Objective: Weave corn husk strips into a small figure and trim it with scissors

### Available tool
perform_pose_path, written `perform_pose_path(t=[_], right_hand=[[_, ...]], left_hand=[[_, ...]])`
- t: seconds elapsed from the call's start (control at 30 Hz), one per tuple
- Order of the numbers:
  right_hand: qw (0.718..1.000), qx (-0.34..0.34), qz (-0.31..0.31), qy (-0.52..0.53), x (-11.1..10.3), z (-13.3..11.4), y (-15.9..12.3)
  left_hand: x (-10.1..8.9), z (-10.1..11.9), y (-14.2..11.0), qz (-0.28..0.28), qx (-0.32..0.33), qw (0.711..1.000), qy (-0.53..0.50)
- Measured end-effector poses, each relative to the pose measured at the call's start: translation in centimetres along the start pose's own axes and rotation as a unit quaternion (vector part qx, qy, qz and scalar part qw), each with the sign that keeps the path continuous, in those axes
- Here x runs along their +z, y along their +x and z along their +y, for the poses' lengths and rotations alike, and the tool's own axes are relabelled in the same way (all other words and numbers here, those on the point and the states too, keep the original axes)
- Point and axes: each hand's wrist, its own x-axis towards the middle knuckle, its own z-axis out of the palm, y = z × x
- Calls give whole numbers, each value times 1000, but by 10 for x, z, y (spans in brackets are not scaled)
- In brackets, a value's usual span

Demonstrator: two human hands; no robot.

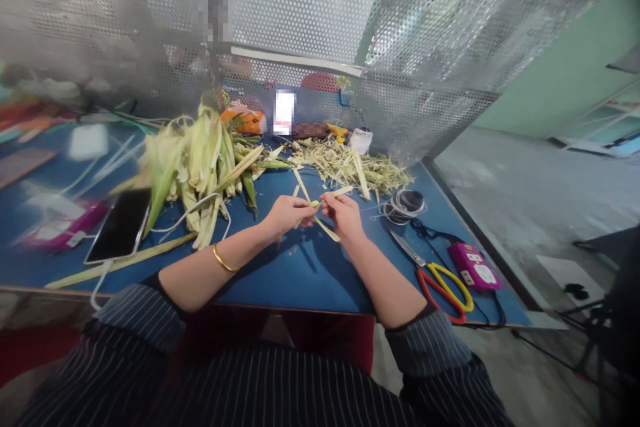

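Over the blue table (pixel 320 280), my left hand (pixel 290 213) and my right hand (pixel 344 213) meet, fingertips pinched together. Between them are thin, pale corn husk strips (pixel 327 229) that cross each other, their ends poking out above and below the fingers. Both hands are closed on these strips, and the crossing point is partly hidden by the fingertips. A big bundle of corn husks (pixel 200 153) lies to the left of my left hand. Beyond my right hand spreads a heap of shredded husk scraps (pixel 370 170).
Right of my hands lie a spool of wire (pixel 404 205), open scissors with red and yellow handles (pixel 443 287) and a purple power strip (pixel 474 267). At left is a phone (pixel 120 227) with a white cable. A perforated metal panel (pixel 305 0) stands behind the table.
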Motion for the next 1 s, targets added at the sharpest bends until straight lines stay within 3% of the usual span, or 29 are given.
perform_pose_path(t=[0.17,0.3,0.4,0.47,0.63,0.83,1.0], right_hand=[[1000,12,-23,-2,-3,3,6],[999,-18,-5,-44,1,3,-1],[987,-40,-82,-133,12,5,-14],[972,-63,-146,-172,20,8,-21],[965,-105,-134,-201,26,17,-28],[933,-103,-283,-196,21,10,-32],[918,-87,-333,-196,20,4,-34]], left_hand=[[-3,2,2,-1,-38,998,-54],[-8,10,2,59,-7,989,-132],[-9,10,3,97,41,978,-179],[-7,5,4,93,49,975,-196],[0,-5,5,39,30,981,-185],[-7,14,-2,68,-24,979,-191],[-6,18,-4,88,-19,980,-175]])
